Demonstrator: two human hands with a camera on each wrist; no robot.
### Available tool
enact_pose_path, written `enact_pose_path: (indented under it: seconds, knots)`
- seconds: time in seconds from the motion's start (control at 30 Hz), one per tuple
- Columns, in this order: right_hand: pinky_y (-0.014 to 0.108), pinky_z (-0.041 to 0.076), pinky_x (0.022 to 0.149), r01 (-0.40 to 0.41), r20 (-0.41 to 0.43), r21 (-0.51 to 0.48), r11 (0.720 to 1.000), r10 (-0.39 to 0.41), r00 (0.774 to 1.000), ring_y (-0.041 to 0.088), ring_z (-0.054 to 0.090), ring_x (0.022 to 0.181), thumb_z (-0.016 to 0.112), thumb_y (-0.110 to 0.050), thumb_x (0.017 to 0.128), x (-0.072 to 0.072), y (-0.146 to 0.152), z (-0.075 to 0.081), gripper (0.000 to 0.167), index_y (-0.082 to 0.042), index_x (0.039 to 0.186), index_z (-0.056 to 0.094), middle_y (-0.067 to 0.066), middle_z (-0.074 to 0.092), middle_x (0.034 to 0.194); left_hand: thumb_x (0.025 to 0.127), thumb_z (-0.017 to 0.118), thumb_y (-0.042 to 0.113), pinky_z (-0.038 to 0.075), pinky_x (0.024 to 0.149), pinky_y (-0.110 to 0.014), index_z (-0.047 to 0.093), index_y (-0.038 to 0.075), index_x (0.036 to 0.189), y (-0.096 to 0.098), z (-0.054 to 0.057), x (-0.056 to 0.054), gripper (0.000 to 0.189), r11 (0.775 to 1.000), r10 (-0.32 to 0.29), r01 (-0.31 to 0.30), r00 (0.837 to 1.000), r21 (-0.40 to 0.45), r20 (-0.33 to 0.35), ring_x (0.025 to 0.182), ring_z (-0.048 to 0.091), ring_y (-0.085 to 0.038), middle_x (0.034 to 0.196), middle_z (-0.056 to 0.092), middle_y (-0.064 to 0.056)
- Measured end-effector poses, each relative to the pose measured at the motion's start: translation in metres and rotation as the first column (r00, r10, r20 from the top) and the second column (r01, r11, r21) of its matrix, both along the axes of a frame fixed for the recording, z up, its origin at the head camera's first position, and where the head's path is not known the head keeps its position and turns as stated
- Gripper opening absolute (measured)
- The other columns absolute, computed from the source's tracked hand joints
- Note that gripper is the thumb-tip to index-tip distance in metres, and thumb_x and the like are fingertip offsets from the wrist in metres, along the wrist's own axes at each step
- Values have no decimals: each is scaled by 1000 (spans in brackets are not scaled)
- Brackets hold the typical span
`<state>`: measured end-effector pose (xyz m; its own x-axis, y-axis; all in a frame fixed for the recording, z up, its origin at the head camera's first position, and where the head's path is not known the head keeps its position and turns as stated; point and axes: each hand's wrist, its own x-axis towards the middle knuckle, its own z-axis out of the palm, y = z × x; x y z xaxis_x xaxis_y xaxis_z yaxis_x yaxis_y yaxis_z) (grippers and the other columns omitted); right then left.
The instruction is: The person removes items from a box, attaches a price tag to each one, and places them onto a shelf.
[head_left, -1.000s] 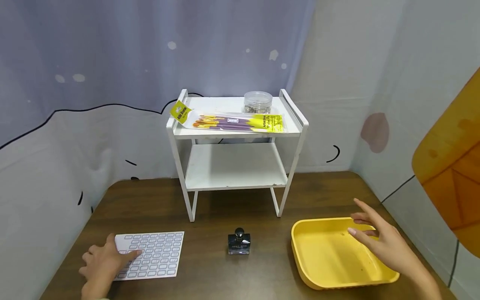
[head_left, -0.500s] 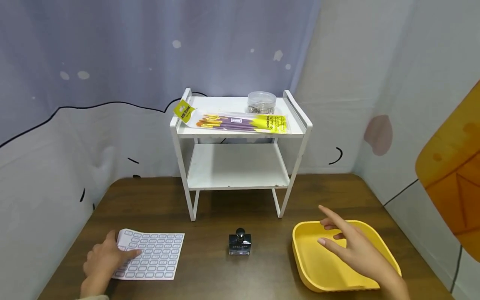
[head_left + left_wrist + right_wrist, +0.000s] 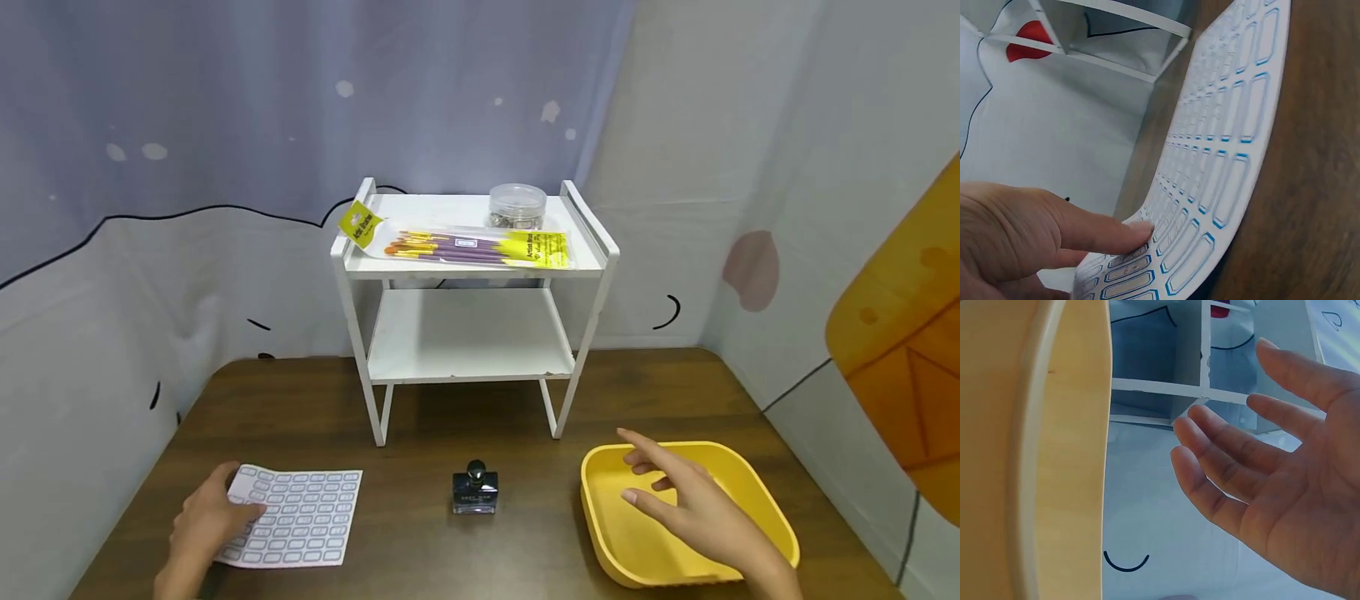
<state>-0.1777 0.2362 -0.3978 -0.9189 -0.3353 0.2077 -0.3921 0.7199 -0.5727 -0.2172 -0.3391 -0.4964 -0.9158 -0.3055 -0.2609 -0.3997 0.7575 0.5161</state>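
Note:
A white sheet of blue-framed sticker labels (image 3: 307,517) lies on the table at the left in the head view. My left hand (image 3: 206,521) pinches its left edge, thumb on top and fingers underneath. That edge bends upward in the left wrist view, where the thumb (image 3: 1107,234) presses on the printed labels. My right hand (image 3: 686,504) holds nothing and hovers over the yellow tray (image 3: 588,500) at the right, fingers spread and loosely bent. In the right wrist view the right hand (image 3: 1272,456) shows its palm beside the tray wall (image 3: 1072,456).
A small dark glass bottle with a round black cap (image 3: 475,487) stands mid-table. Behind it is a white two-tier shelf (image 3: 472,333). On its top lie a pack of artist brushes (image 3: 457,246) and a clear lidded jar (image 3: 517,206). Curtains (image 3: 225,292) close off the back and sides.
My right hand has moved left and slightly down over the tray. The left edge of the label sheet has lifted and curled up in my left hand, and the sheet has shifted slightly left.

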Motion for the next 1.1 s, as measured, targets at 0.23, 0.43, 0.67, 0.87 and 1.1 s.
enact_pose_path:
  seconds: [0.23,0.43,0.67,0.87,1.1]
  knots:
    - [30,56,81,-49,-28,-18,999,49,998,9,63,103,68,-27,96,-1,-9,-2,57,-22,148,47,-4,68,119,84,70,7,48,84,-60,21,-8,150,-5,9,3,84,993,-17,27,996,112,-89,100,55,-57,122,50,-44]
    - [29,56,83,-127,-60,-63,990,124,991,10,63,104,68,-20,96,-2,-22,0,55,-18,147,48,-5,67,119,91,65,2,52,58,-28,8,4,159,2,35,16,89,909,10,66,984,412,-179,66,60,-12,90,64,-2]
    - [28,57,84,-209,-56,-154,966,203,978,10,64,106,70,-20,94,2,-53,11,57,-23,147,47,-8,67,119,93,69,5,60,58,-35,22,40,155,20,65,37,85,702,71,132,965,700,-253,71,73,-16,95,68,20]
    - [29,57,84,-325,-101,-234,916,309,946,9,64,104,70,-16,94,9,-85,19,61,-21,149,44,-5,66,119,96,61,-3,61,58,-41,25,36,154,38,84,54,79,562,39,297,923,772,-384,76,74,-21,109,69,14]
    - [29,58,85,-294,10,-375,879,322,947,15,63,107,71,-20,94,5,-123,4,75,-25,156,30,4,63,123,96,55,-8,59,64,-49,24,26,156,92,89,62,75,390,-110,495,863,777,-494,84,75,-29,121,67,2]
